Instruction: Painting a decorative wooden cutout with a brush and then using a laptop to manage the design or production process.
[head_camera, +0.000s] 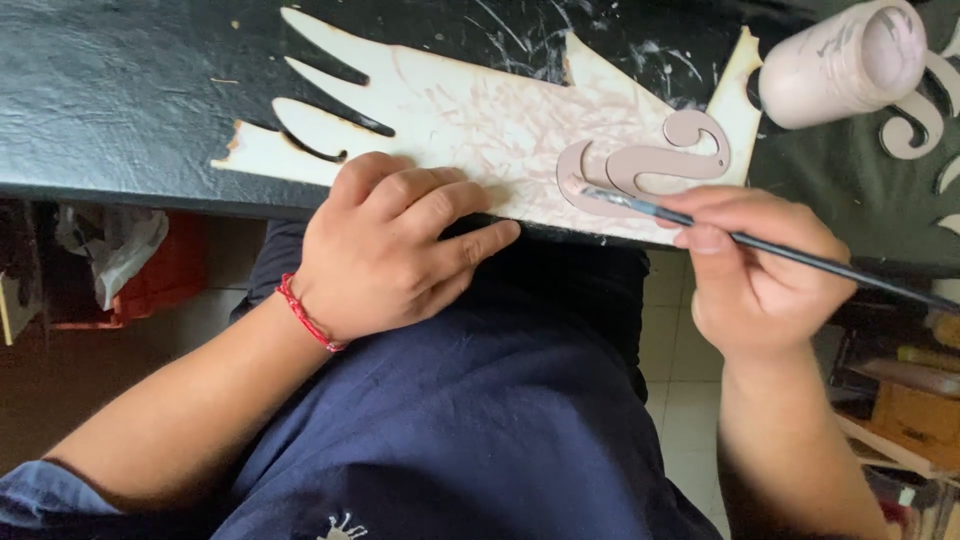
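Observation:
A pale wooden cut-out board (470, 110) with finger-like prongs lies on the black table (130, 90), smeared with pinkish paint strokes. On its right end sits a curled, S-shaped wooden ornament (660, 160) painted dusty pink. My left hand (395, 245), with a red string bracelet at the wrist, rests fingers-curled on the board's near edge, pressing it down. My right hand (755, 270) grips a thin dark paintbrush (790, 252), its tip touching the ornament's lower left curl.
A pinkish paint bottle (845, 62) lies on its side at the table's far right, beside more curled cut-outs (915, 125). Below the table are my dark blue clothes, a red box (165, 275) at left and wooden clutter (915, 410) at right.

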